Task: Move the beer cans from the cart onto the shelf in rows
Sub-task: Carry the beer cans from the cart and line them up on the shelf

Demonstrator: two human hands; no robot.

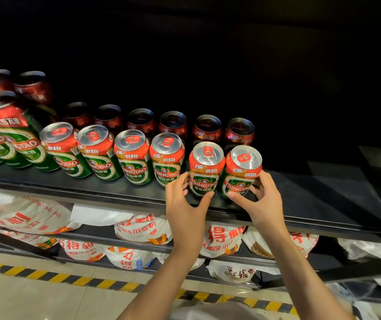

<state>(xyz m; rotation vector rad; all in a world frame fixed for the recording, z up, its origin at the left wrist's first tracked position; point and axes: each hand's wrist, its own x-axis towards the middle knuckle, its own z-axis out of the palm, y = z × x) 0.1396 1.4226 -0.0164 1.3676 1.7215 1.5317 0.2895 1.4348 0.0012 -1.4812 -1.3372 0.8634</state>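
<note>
- The left hand curls round the lower body of a green-and-red beer can at the front edge of the dark shelf; its thumb lies against the can's front and its fingers wrap the can's left side.
- The right hand grips the neighbouring can, which stands just to the right of the first; the thumb touches the can's lower front, the fingers curve round its right side.
- Both held cans stand upright on the shelf, side by side and touching or nearly so; whether they touch cannot be told.
- To their left the front row of the same cans runs along the shelf, each upright with its silver top and red tab showing; the row ends at the two held cans.
- A back row of cans stands behind in shadow, reaching as far right as the held pair.
- At the far left, stacked cans rise higher than the rows; more sit dimly behind them.
- The shelf to the right of the hands is bare dark board.
- On the lower shelves lie white sacks printed with red characters.
- On the pale floor a yellow-and-black striped line runs along the shelf unit's foot.
</note>
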